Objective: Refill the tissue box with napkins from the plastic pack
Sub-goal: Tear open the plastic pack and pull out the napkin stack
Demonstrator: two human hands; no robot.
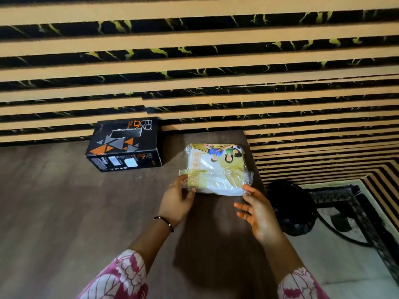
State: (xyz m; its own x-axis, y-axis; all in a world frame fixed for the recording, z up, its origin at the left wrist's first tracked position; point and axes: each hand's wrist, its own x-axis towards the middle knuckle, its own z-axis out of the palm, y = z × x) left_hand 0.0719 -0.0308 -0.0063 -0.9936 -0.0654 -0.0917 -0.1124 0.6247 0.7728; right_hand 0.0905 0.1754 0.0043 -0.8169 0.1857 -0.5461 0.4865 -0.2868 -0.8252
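Left hand fingers pinched on napkin pack corner, right hand fingers spread, touching its edge

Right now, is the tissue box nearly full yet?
Not yet. Nothing looks done: the black tissue box sits apart near the wall, its slot dark. In hand: the left hand and right hand touch the napkin pack's near end. Left: pulling the napkins out and filling the box.

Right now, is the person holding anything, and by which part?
The napkin pack, which lies on the table. The left hand pinches its near left corner; the right hand's fingertips touch the near right corner, with the fingers spread.
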